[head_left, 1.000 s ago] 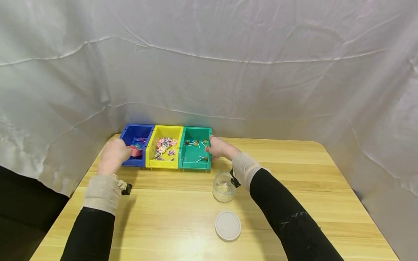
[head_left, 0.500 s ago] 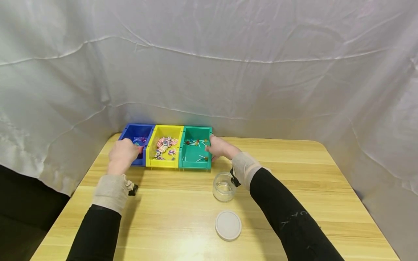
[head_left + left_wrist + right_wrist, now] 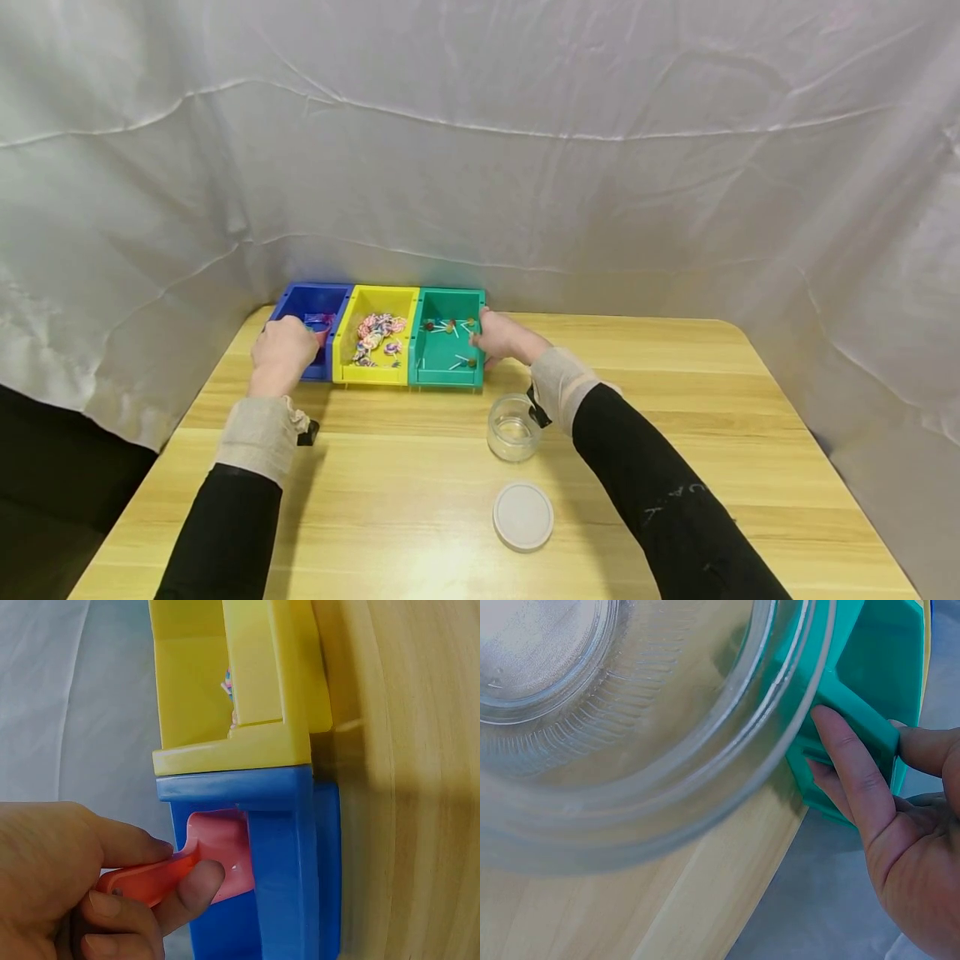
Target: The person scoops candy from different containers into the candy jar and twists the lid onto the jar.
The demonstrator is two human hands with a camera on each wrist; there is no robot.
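Fingers (image 3: 196, 892) of the left hand (image 3: 79, 877) pinch the pink scoop (image 3: 229, 844) by its handle, its head inside the blue bin (image 3: 289, 885), where sweets (image 3: 327, 317) lie; the right hand (image 3: 915, 855) grips the green bin (image 3: 447, 377) at its side, perhaps steadying it. I'd call this scooping, though I can't tell what's caught. Next calls for a level lift, probably towards the lidless glass jar (image 3: 512, 437) on the table (image 3: 660, 383).
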